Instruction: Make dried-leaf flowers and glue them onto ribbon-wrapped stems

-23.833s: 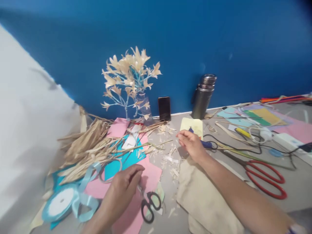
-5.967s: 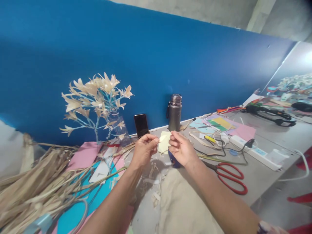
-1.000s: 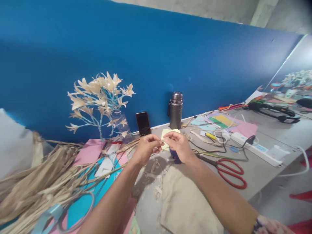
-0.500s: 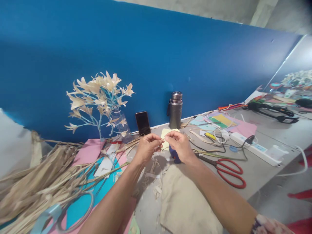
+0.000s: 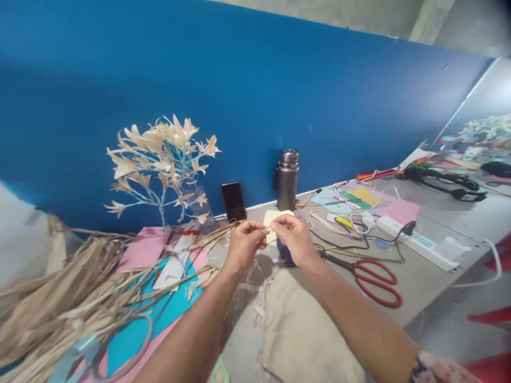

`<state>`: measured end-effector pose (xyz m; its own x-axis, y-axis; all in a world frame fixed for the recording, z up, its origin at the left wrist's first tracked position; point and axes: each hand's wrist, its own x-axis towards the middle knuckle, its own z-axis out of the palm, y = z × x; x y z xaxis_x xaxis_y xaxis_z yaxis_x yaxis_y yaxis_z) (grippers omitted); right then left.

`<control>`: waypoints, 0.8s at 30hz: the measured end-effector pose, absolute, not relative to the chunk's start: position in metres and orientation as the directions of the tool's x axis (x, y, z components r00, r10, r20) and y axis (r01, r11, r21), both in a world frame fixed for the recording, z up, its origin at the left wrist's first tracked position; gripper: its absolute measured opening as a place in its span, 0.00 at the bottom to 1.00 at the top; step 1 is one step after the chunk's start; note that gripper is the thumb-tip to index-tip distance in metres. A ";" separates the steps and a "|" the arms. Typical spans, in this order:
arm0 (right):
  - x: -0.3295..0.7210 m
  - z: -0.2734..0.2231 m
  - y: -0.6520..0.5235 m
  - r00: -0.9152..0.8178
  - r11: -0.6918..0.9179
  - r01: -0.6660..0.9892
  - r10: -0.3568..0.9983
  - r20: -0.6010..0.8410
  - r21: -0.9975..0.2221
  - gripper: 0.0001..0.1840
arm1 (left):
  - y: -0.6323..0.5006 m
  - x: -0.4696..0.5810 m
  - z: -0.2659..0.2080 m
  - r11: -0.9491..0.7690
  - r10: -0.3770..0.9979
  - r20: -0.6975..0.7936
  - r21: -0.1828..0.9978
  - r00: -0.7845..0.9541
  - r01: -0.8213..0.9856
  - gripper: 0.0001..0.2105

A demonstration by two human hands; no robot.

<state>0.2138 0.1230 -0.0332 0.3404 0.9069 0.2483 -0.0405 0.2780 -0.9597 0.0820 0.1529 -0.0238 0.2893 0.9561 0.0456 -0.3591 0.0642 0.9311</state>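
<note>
My left hand [image 5: 244, 246] and my right hand [image 5: 296, 240] meet fingertip to fingertip over the table. Both are closed in a pinch around a small pale strip [image 5: 269, 229], mostly hidden by the fingers. Behind them lies a pale yellow paper pad [image 5: 275, 216]. A dark blue object [image 5: 285, 255] sits under my right hand, partly covered by it. Closer to me, a beige folded cloth [image 5: 307, 327] is spread below my right forearm. Pale husk-like scraps [image 5: 258, 309] are scattered below my hands.
Pale artificial flowers [image 5: 175, 135] stand at the left above dried husks [image 5: 51, 282]. A phone [image 5: 233, 201] and a steel flask [image 5: 287, 183] are by the blue wall. Red-handled scissors [image 5: 377, 282], a yellow cutter [image 5: 344, 222] and a power strip [image 5: 419, 244] lie to the right.
Both hands keep their pinch at nearly the same place, with only a slight shift of the left hand's fingers. The view has moved a little.
</note>
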 end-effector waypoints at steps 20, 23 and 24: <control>0.212 -0.028 0.125 0.362 0.181 -0.273 0.929 0.073 -0.945 0.11 | 0.146 0.080 -0.026 -0.458 0.884 0.437 0.882 0.168 0.112 0.01; 0.212 -0.029 0.125 0.355 0.181 -0.278 0.932 0.074 -0.943 0.11 | 0.147 0.079 -0.029 -0.500 0.863 0.475 0.851 0.172 0.162 0.01; 0.212 -0.029 0.126 0.355 0.180 -0.276 0.932 0.074 -0.944 0.11 | 0.147 0.079 -0.030 -0.513 0.856 0.487 0.840 0.173 0.175 0.01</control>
